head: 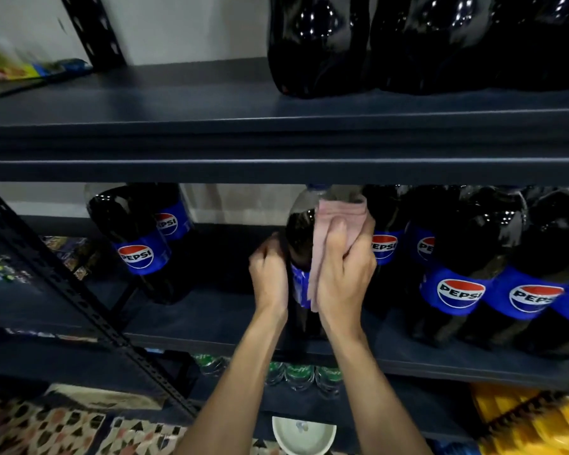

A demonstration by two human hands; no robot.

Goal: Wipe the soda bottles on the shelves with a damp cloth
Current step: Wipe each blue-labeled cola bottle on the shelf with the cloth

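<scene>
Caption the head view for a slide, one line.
Left hand steadies a Pepsi bottle on the shelf while right hand presses a pink cloth against it.

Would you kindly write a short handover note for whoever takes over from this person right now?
Left hand grips the Pepsi bottle by its side, on the middle shelf.
Right hand holds the pink cloth against that bottle's shoulder.
Done: wipe under way on this bottle; which others are wiped, cannot tell.
Left: finish it, then perhaps the neighbouring bottles and the upper-shelf bottles.
</scene>
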